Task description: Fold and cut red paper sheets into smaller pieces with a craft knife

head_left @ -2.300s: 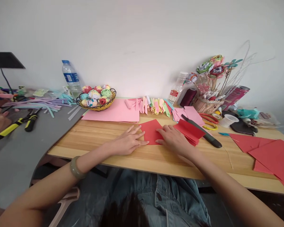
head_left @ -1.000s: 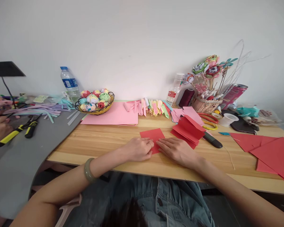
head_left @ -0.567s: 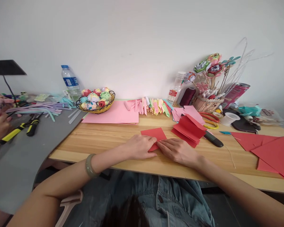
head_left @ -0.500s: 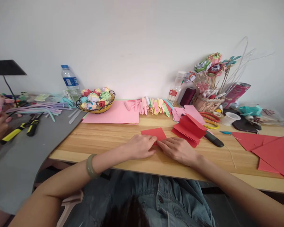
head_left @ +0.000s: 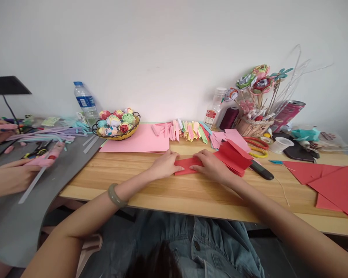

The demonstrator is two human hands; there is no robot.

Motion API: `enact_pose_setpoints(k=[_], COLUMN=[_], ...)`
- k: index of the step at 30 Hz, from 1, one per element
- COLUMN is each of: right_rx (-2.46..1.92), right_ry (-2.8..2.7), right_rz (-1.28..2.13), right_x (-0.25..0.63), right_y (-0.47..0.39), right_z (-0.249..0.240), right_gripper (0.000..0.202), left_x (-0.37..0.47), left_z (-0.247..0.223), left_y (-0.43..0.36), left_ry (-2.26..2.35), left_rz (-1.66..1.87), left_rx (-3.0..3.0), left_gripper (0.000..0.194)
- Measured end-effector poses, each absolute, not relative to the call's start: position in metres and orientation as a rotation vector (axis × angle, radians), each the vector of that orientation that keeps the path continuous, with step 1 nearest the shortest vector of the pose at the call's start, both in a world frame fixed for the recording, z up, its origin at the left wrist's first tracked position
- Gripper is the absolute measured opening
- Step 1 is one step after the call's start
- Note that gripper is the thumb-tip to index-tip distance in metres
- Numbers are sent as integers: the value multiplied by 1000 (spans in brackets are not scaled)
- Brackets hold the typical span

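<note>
A small red paper [head_left: 186, 166], folded into a narrow strip, lies on the wooden table between my hands. My left hand [head_left: 166, 165] grips its left end, thumb in front and fingers behind. At the right end my right hand [head_left: 209, 165] holds the same paper with thumb and curled fingers. Just right of that hand stand folded red papers [head_left: 233, 157]. Pink sheets [head_left: 136, 138] lie behind my left hand, and a row of folded colored strips [head_left: 188, 130] is behind the red paper.
A flower basket [head_left: 124, 135] stands back left, a craft knife [head_left: 261, 170] and large red sheets [head_left: 333, 189] to the right. At far left, another person's hands hold a pink glue gun [head_left: 48, 156] and a pink piece [head_left: 8, 126] over a grey mat [head_left: 20, 227].
The red paper has gone from a flat square to a narrow strip. My hands have moved up and apart to its ends. The other person's hand brought the pink glue gun nearer.
</note>
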State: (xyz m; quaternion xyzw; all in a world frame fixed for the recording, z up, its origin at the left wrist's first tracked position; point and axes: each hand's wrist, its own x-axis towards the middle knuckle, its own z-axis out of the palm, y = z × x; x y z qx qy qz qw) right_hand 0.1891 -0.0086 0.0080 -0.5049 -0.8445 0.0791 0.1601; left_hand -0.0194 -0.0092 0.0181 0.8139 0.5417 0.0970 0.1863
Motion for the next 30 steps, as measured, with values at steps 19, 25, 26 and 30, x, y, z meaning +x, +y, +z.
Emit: enact_pose_setpoints(k=[19, 25, 26, 30], right_rx=[-1401, -1391, -1390, -1339], right_ry=[-2281, -2164, -2135, -2027], right_rz=[128, 533, 632, 1032], right_x=[176, 174, 175, 181], right_y=[-21, -18, -17, -16], right_z=[-4, 2, 4, 13], right_gripper=[39, 33, 33, 36], left_x=[-1, -3, -4, -7], left_z=[23, 22, 23, 26], left_y=[-32, -32, -32, -34], left_ry=[1421, 1492, 1492, 1451], left_rz=[268, 195, 191, 188], left_rx=[2365, 2330, 2331, 2342], left_gripper=[68, 55, 54, 54])
